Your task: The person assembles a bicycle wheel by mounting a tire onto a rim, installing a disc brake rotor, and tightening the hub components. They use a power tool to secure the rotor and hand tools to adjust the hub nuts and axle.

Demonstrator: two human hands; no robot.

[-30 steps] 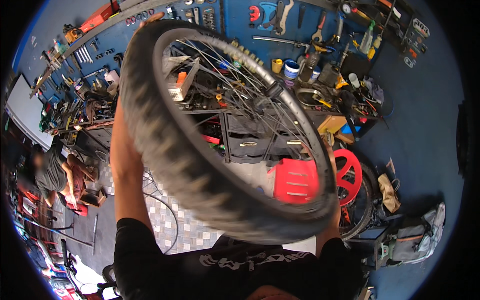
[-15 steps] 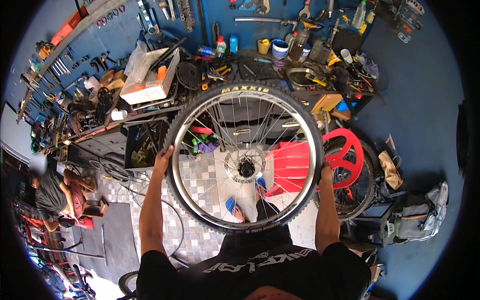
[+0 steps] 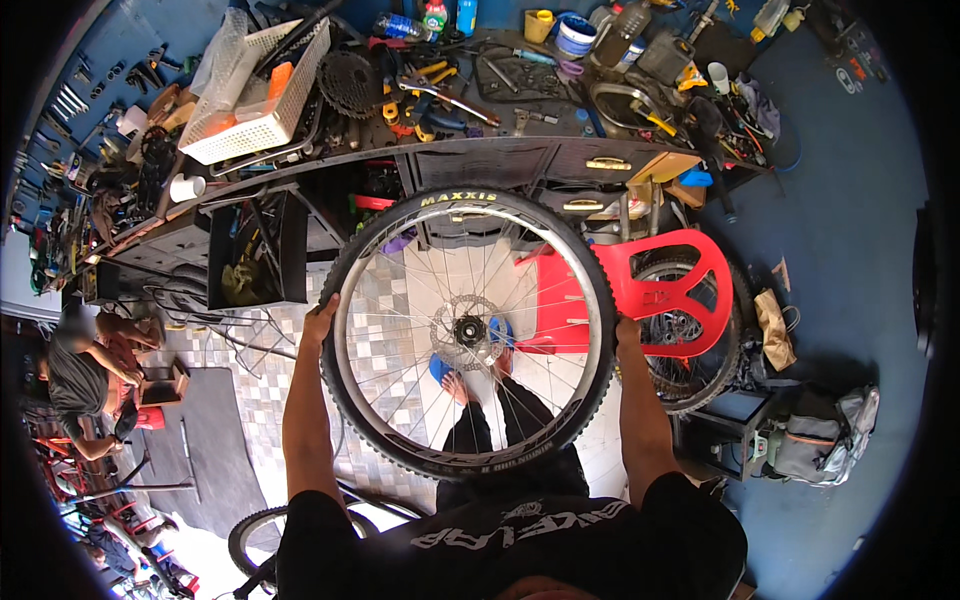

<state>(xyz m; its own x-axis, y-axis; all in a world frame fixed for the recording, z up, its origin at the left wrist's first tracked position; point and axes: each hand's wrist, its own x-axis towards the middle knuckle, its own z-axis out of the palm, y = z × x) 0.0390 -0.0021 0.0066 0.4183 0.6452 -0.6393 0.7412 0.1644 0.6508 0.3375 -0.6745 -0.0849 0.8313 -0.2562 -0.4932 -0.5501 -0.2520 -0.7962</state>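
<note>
Between my two hands I hold a bicycle wheel (image 3: 352, 413) with a black knobby tyre, silver rim and thin spokes. Its hub (image 3: 469, 330) and brake disc (image 3: 447, 318) face up toward me. My left hand (image 3: 319, 322) is closed on the tyre's left side, and my right hand (image 3: 627, 334) grips its right side; the far fingers of both are hidden under the tyre. Through the spokes show my feet in blue slippers on the tiled floor. A red plastic chair (image 3: 680, 258) stands just beyond my right hand.
A cluttered workbench (image 3: 480, 150) runs along the far side, bearing tools, bottles and a white basket (image 3: 243, 143). Another bicycle wheel (image 3: 690, 375) is behind the chair. At right lies a grey backpack (image 3: 815, 437). A person (image 3: 85, 375) sits at far left; a bicycle wheel (image 3: 262, 535) is low left.
The wheel, still in both hands, has shifted slightly left and lower in view. My view has tilted, so more of the bench top and drawers shows.
</note>
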